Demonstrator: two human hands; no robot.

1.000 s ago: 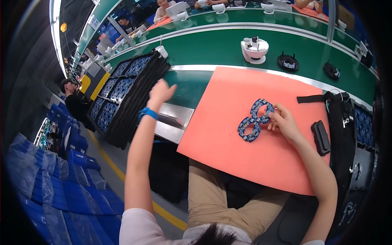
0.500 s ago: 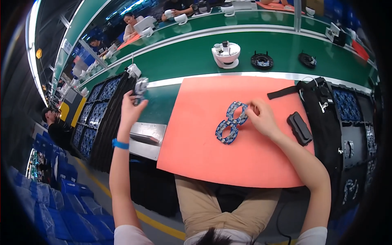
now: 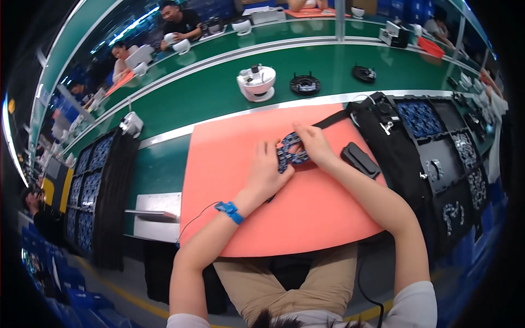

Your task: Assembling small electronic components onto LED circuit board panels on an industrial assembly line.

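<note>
Over the middle of the orange mat (image 3: 235,218), both my hands hold a blue ring-shaped circuit board (image 3: 296,157) dotted with small parts. My left hand (image 3: 264,174), with a blue wrist strap (image 3: 229,211) and thin cord, is closed on the board's left side. The fingers of my right hand (image 3: 314,143) pinch its upper right edge. My left fingers cover part of the board, so I cannot tell whether a second board lies against it. A small dark bit shows below the left hand.
A black case (image 3: 360,159) lies at the mat's right. Compartment trays (image 3: 437,147) with boards stand right, stacked trays (image 3: 90,180) left. A metal plate fixture (image 3: 157,216) sits left of the mat. On the green bench behind are a white rounded device (image 3: 256,83) and black round parts (image 3: 305,85).
My left hand came from the left trays, carrying a blurred part, to the mat's middle and the board. My right hand stayed at the board, now lifted and turned. The view shifted right.
</note>
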